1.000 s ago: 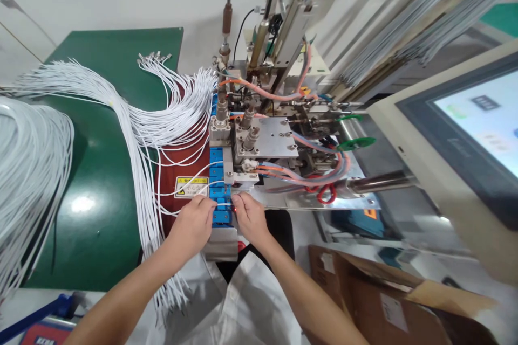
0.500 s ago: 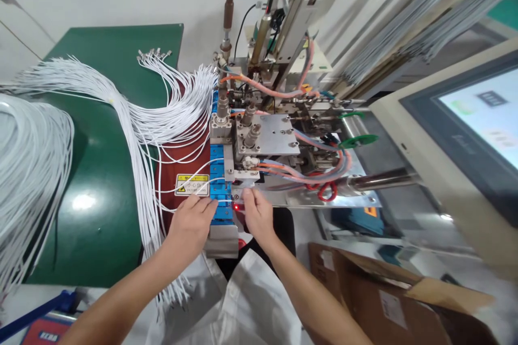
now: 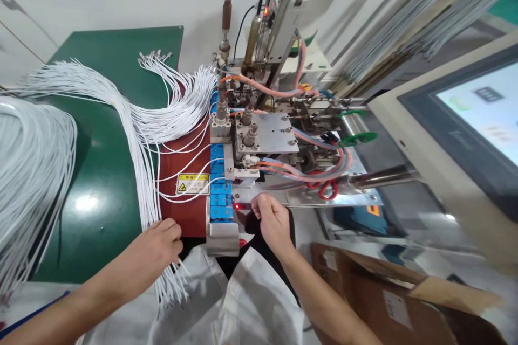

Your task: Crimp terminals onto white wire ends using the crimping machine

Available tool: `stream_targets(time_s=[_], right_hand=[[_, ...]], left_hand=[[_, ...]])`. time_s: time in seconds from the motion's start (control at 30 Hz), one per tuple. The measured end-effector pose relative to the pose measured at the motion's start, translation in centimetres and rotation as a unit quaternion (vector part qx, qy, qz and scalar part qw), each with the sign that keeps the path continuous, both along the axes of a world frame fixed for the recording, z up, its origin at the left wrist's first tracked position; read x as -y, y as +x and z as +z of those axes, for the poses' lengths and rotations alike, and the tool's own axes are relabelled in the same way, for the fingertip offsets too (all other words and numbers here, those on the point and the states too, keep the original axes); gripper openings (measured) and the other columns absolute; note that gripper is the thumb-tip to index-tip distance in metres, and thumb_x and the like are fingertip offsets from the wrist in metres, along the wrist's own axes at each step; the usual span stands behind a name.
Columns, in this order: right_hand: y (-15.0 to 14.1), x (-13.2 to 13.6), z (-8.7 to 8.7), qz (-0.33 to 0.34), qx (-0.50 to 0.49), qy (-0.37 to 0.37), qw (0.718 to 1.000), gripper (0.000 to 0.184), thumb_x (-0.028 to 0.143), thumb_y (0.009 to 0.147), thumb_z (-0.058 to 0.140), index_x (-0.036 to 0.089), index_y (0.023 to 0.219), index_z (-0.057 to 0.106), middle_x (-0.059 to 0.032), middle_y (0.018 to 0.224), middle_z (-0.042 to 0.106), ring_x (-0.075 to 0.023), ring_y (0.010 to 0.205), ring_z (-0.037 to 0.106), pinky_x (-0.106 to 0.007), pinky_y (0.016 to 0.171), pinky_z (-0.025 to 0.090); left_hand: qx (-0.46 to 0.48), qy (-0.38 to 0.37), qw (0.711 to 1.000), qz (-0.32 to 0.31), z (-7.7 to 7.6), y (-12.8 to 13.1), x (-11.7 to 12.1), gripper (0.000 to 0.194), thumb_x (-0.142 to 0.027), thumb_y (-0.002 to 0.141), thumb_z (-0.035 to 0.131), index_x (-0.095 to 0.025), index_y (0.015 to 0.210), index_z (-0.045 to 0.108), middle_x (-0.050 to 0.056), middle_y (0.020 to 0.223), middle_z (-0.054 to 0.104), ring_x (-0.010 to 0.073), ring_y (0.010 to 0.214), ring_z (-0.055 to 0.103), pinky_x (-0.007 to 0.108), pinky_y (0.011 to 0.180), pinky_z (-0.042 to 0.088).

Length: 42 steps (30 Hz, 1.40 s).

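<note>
My left hand (image 3: 164,241) lies over the lower part of a bundle of white wires (image 3: 140,172), its fingers curled. Whether a wire is pinched between them is hidden. My right hand (image 3: 272,222) is closed just right of the machine's front end, by a small red light (image 3: 237,206); anything in its fingers is hidden. Between my hands runs a row of blue clamp blocks (image 3: 220,199) along the machine edge. Several white wires from the bundle end at the blocks further up, beside the metal press unit (image 3: 265,135).
A green board (image 3: 101,226) with a coil of white wire (image 3: 32,161) lies on the left. A warning label (image 3: 193,184) sits on the red plate (image 3: 188,218). To the right are a wire spool (image 3: 354,128), a touch screen (image 3: 481,108) and a cardboard box (image 3: 364,285).
My left hand left the blue blocks and moved left and down onto the wire bundle. The right hand shifted slightly right and down. The wires at the blocks now sit further up the row.
</note>
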State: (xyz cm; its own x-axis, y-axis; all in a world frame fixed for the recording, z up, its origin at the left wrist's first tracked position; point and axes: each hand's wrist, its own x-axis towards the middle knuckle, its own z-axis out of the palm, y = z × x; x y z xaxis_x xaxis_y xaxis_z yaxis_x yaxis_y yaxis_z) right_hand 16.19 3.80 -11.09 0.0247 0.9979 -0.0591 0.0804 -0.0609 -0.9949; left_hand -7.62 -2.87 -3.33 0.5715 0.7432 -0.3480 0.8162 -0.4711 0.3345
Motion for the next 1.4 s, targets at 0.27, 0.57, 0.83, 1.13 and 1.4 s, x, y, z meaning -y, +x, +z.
stream_targets(time_s=[0.27, 0.57, 0.83, 1.13, 1.4], right_hand=[[0.3, 2.7, 0.9, 0.066, -0.158, 0.018, 0.985, 0.04, 0.048, 0.085, 0.042, 0.017, 0.081, 0.066, -0.0039, 0.063, 0.059, -0.0137, 0.055, 0.051, -0.027, 0.052, 0.042], [0.2, 1.3, 3.6, 0.072, -0.039, 0.085, 0.993, 0.007, 0.02, 0.078, 0.058, 0.02, 0.076, 0.066, -0.0021, 0.072, 0.064, -0.0135, 0.067, 0.059, -0.025, 0.062, 0.047], [-1.0, 1.9, 2.8, -0.002, 0.015, 0.138, 0.99, 0.007, 0.019, 0.078, 0.056, 0.02, 0.075, 0.063, -0.003, 0.075, 0.06, -0.0148, 0.07, 0.059, -0.028, 0.065, 0.048], [-1.9, 1.6, 3.3, -0.015, 0.109, 0.196, 0.974, 0.009, 0.013, 0.075, 0.054, 0.019, 0.068, 0.054, -0.0009, 0.066, 0.055, -0.0122, 0.061, 0.054, -0.024, 0.055, 0.045], [-2.9, 1.9, 3.1, -0.063, 0.094, 0.166, 0.98, 0.013, 0.014, 0.076, 0.053, 0.019, 0.064, 0.053, -0.0002, 0.063, 0.054, -0.0121, 0.06, 0.053, -0.024, 0.055, 0.044]], left_hand=[[0.21, 0.145, 0.957, 0.142, -1.4, 4.6, -2.4, 0.019, -0.026, 0.089, 0.042, -0.02, 0.088, 0.06, 0.002, 0.081, 0.065, 0.0144, 0.075, 0.059, 0.029, 0.073, 0.045], [0.322, 0.119, 0.91, 0.231, -2.4, 8.5, -3.2, 0.022, -0.024, 0.086, 0.049, -0.017, 0.103, 0.061, 0.006, 0.094, 0.067, 0.0143, 0.084, 0.062, 0.024, 0.075, 0.049], [0.372, 0.052, 0.869, 0.323, -2.4, 8.9, -4.0, 0.016, -0.023, 0.083, 0.052, -0.019, 0.086, 0.068, 0.003, 0.086, 0.069, 0.0139, 0.08, 0.063, 0.024, 0.076, 0.049], [0.385, -0.004, 0.866, 0.318, -2.8, 8.7, -4.0, 0.024, -0.027, 0.085, 0.047, -0.02, 0.092, 0.069, 0.005, 0.092, 0.069, 0.0159, 0.086, 0.062, 0.026, 0.078, 0.049], [0.42, -0.026, 0.797, 0.434, -3.1, 9.4, -3.8, 0.015, -0.027, 0.076, 0.058, -0.017, 0.077, 0.068, 0.002, 0.077, 0.07, 0.0147, 0.071, 0.063, 0.024, 0.069, 0.051]])
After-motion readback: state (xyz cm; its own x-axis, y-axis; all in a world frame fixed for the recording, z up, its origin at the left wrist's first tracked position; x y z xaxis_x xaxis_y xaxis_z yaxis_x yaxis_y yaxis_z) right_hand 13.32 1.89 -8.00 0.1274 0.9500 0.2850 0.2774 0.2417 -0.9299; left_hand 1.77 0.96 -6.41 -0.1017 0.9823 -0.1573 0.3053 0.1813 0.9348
